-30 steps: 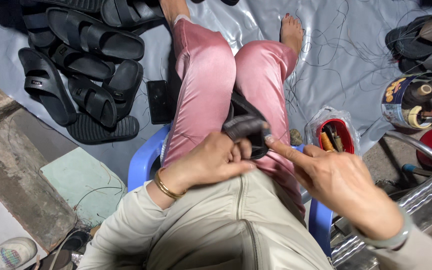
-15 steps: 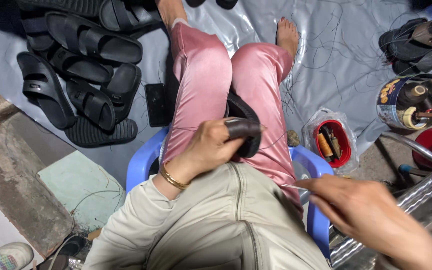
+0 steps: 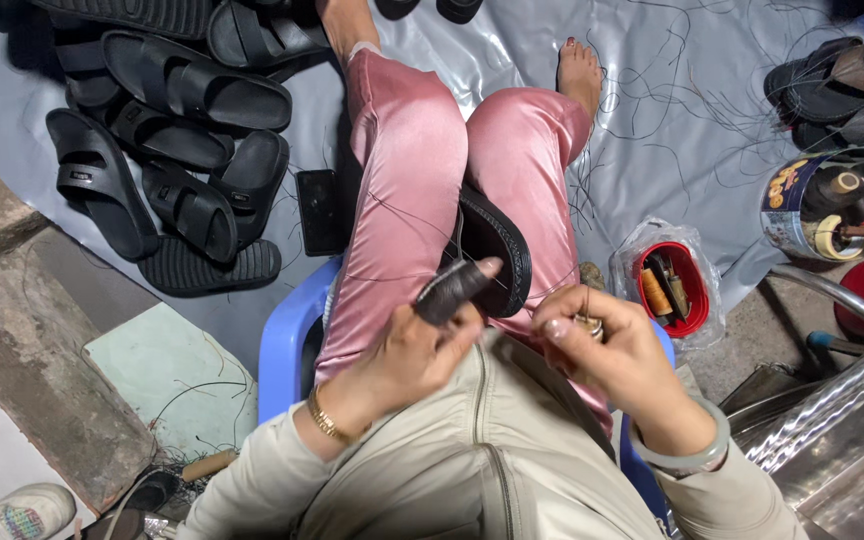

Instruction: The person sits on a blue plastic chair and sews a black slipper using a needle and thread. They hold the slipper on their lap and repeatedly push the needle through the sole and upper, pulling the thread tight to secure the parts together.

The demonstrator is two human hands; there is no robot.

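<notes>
Grey plastic sheeting (image 3: 712,110) covers the ground, littered with loose black threads, and gives way to bare concrete (image 3: 22,330) at the near left. On the sheet's left side lies a heap of black sandals (image 3: 167,150); a dark phone (image 3: 319,211) lies beside it. To the right stand a red tub of tools (image 3: 670,288) in a clear bag and a round tin (image 3: 832,205). The person sits on a blue plastic chair (image 3: 287,335). The left hand (image 3: 407,350) grips the strap of a black sandal (image 3: 492,262) resting on the lap between the knees. The right hand (image 3: 607,345) is closed around a small metal tool (image 3: 586,322), just beside the sandal.
</notes>
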